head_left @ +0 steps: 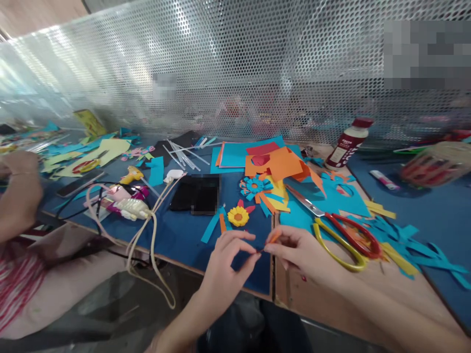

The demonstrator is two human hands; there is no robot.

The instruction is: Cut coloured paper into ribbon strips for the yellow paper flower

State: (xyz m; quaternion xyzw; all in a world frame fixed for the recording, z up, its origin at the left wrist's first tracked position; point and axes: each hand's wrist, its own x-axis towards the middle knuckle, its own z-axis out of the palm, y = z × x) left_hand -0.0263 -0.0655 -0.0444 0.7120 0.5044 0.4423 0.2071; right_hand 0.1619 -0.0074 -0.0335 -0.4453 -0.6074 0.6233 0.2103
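Both hands meet in front of me over the table's front edge. My right hand (pixel 300 247) pinches a small orange paper strip (pixel 274 238) between thumb and fingers. The thumb and index finger of my left hand (pixel 231 250) are closed together at the strip's other end, which is too small to see clearly. Just beyond lies a yellow paper flower (pixel 238 216) with red petals behind it. Farther back is a blue fringed paper flower (pixel 255 185). Large scissors (pixel 348 234) with one red and one yellow handle lie open beside my right hand.
Orange paper sheets (pixel 284 164) and blue strips (pixel 423 247) cover the right side. A dark phone (pixel 196 193), a power strip with cords (pixel 128 206) and a glue gun (pixel 132 175) lie left. A bottle (pixel 349 142) stands behind. Another person's arm (pixel 20 191) is at far left.
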